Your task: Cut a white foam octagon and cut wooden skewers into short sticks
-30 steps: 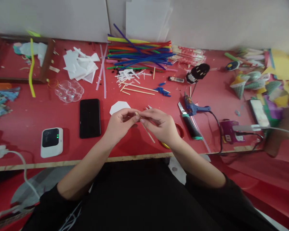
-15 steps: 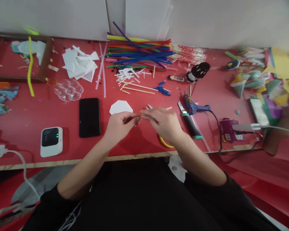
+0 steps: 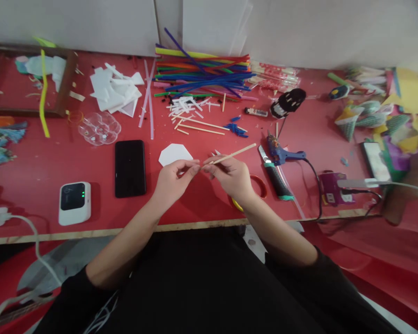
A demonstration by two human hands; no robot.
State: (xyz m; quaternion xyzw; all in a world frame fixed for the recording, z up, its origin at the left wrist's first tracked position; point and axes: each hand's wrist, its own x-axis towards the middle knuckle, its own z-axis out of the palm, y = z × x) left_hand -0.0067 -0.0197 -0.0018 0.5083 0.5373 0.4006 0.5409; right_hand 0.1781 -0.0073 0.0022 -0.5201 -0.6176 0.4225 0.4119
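My right hand (image 3: 230,175) is closed on a thin wooden stick (image 3: 237,152), which slants up to the right over its fingers. Close beside it, my left hand (image 3: 177,182) pinches something small at the fingertips, too small to make out. The fingertips of both hands nearly meet. A white octagonal paper piece (image 3: 174,153) lies just behind my left hand. Scissors with a red and yellow handle (image 3: 259,185) lie partly hidden under my right hand and forearm.
On the red table are a black phone (image 3: 129,169), a white device (image 3: 75,204), a cutter (image 3: 277,180), a glue gun (image 3: 285,155) with a cord, white paper scraps (image 3: 116,90), cut white strips (image 3: 184,107) and colourful pipe cleaners (image 3: 202,74) at the back.
The stick has swung up and now shows at length above my right hand. My right hand has shifted slightly left, uncovering the red part of the scissors handle.
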